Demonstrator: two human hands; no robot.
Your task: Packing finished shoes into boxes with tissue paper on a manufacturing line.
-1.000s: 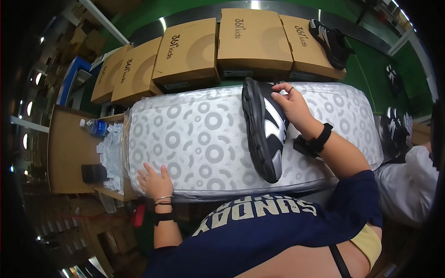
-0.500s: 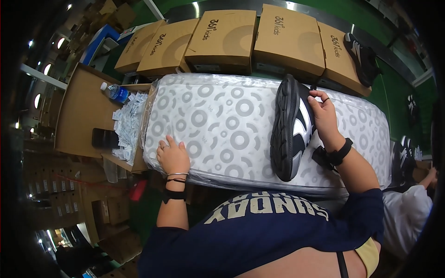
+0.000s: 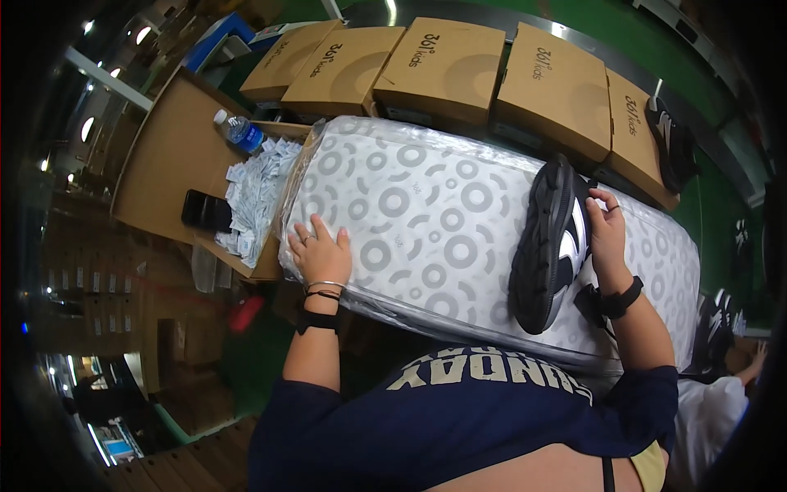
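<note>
A black sneaker (image 3: 544,246) with white and silver side panels lies on its side, its dark sole turned to the left. It rests on a thick stack of white paper (image 3: 393,238) with grey ring prints, wrapped along its edges in clear plastic. My right hand (image 3: 607,238) has its fingers bent at the sneaker's upper end, pinching its edge; the fingertips are partly hidden. Flat on the left end of the paper is my left hand (image 3: 323,258), fingers spread, holding nothing. A small black object (image 3: 589,305) that I cannot make out sits by my right wrist.
Several brown shoe boxes (image 3: 443,70) stand in a row behind the stack. Another black shoe (image 3: 672,143) rests on the rightmost box. At left, an open carton (image 3: 156,164) holds small white packets (image 3: 258,193), a water bottle (image 3: 239,131) and a black phone (image 3: 205,211).
The whole view has turned a little, so boxes, stack and carton sit farther right and tilted. My left hand lies slightly farther onto the paper. My right hand stays at the sneaker's upper end.
</note>
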